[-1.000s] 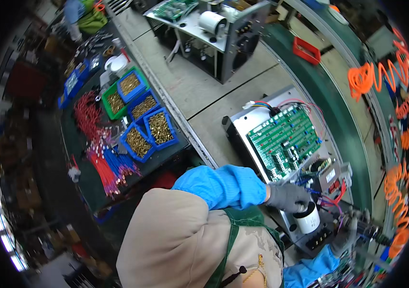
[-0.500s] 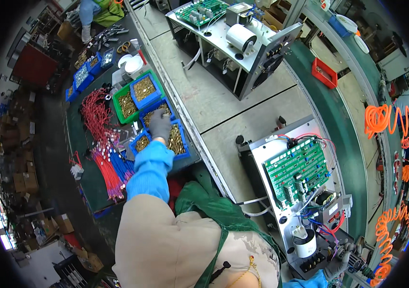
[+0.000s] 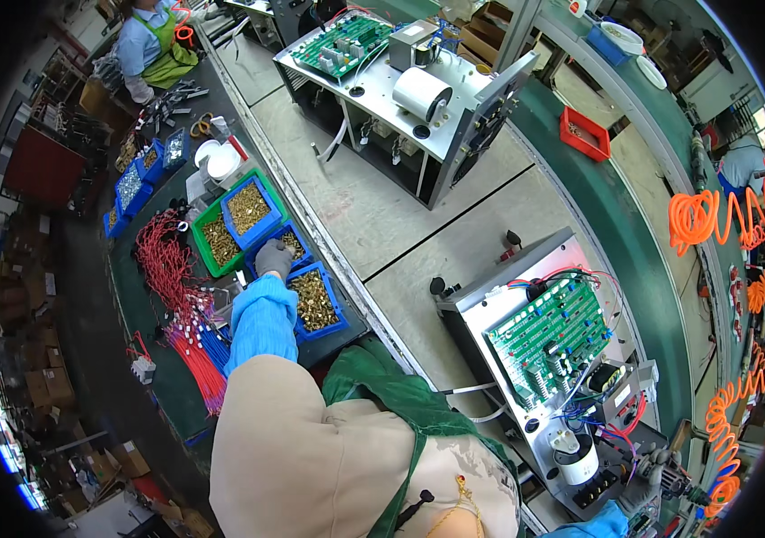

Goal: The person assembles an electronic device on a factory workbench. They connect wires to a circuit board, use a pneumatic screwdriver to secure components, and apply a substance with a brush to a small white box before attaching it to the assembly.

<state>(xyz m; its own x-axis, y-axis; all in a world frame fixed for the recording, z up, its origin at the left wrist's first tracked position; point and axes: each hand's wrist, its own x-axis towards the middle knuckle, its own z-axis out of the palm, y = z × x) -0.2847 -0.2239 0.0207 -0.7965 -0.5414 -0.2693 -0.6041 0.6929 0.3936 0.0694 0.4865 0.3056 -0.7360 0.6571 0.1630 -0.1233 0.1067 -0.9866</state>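
Note:
My left hand [image 3: 274,258], in a grey glove, is over the near edge of a blue bin [image 3: 296,231] of small brass-coloured fasteners. Its fingers look curled, with their tips partly hidden, and what they hold does not show. Beside it stands another blue bin [image 3: 341,316] of brass fasteners. A green bin [image 3: 200,242] with a smaller blue bin [image 3: 265,190] lies just beyond. At the lower right my gloved right hand [image 3: 644,480] is wrapped round a dark hand-held power tool [image 3: 677,485], beside an open chassis [image 3: 486,309] with a green circuit board [image 3: 547,336] and a white cylinder [image 3: 577,464].
Red wire bundles [image 3: 164,247] lie left of the bins. A second open chassis [image 3: 373,99] stands farther off on the line. Orange coiled hoses [image 3: 693,221] hang at the right. A red tray [image 3: 584,134] sits on the green surface. A co-worker [image 3: 151,45] stands at the far left.
The whole view has shifted, moving the bins left. My left hand remains at the bins, its fingers looking more curled. My right hand stays on the tool beside the chassis.

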